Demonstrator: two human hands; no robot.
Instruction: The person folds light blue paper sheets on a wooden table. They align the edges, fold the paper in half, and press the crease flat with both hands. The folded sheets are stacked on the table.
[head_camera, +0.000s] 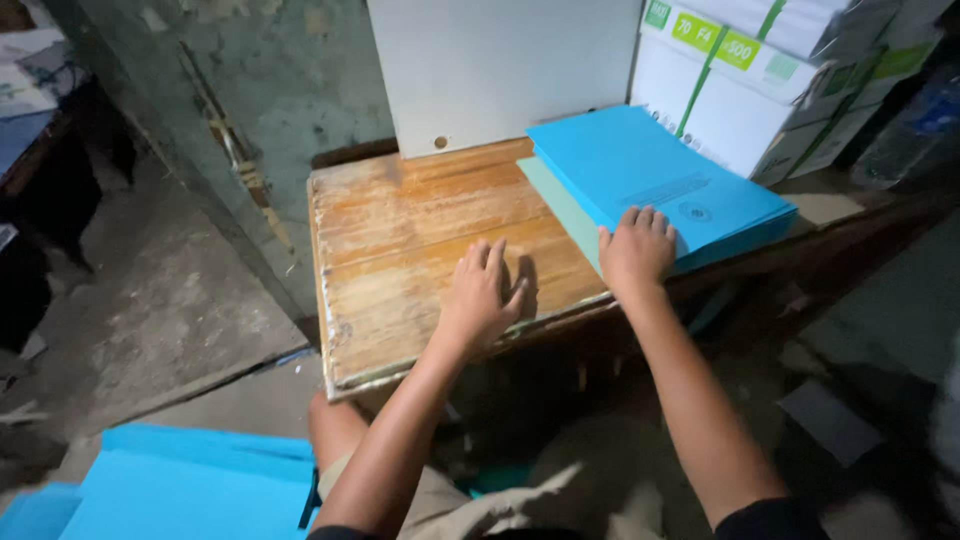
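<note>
Nearest to you, at lower left, a loose heap of bright blue paper sheets is lying on the floor beside your knee, and the grey concrete floor is spreading out beyond it.

Your left hand is resting palm down on the worn, scratched wooden tabletop, fingers stretched out flat and slightly spread; it is gripping nothing and is only pressing on bare wood near the table's front edge.

Your right hand is lying palm down, just beside the left, with its fingers extended over the near corner of a stack of bright blue printed paper covers. The hand is open and flat, touching the top sheet rather than closing round it.

That blue stack is sitting on the right part of the tabletop, turned at an angle, with its near right corner overhanging the table's edge. A pale green sheet is showing from under its left side.

Farther back, white cardboard cartons with green labels and straps are standing stacked just behind the blue covers. A plain white board is leaning upright at the table's far edge, against a stained greenish wall.
</note>
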